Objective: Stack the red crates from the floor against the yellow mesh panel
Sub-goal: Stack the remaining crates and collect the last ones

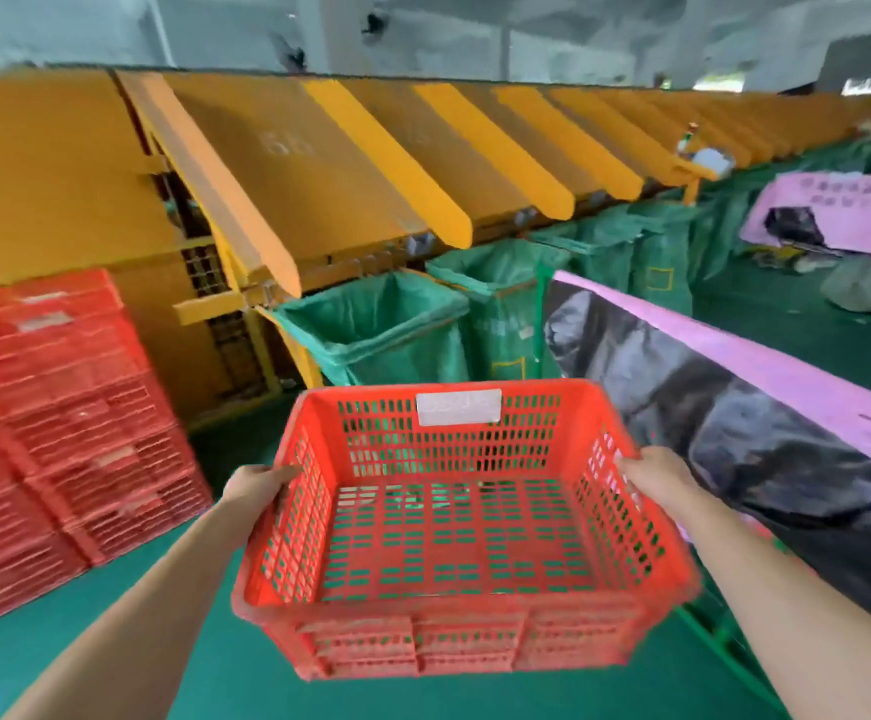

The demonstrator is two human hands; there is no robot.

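**First:** Your left hand (259,485) grips the left rim of the red perforated plastic crate (454,517), with its fingers curled over the edge.

**Second:** Your right hand (654,478) grips the opposite rim the same way, fingers wrapped onto the side wall. You hold the crate between your two hands, clear of the green floor (215,667), with its open top facing up at you.

**First:** A white rectangular label (458,407) sits on the crate's far wall, ahead of both your hands.

**Second:** Out past your left hand, well apart from it, the tall stack of red slotted crates (59,433) stands on the floor. The yellow mesh panel (209,283) rises just behind that stack. The blur hides whether the two touch.

**First:** Ahead of your hands, beyond the held crate, open green woven sacks (386,330) hang under the sloping yellow metal chutes (293,189).

**Second:** Close beside your right hand, on its outer side, runs a pink-edged bin lined with black plastic (734,433).
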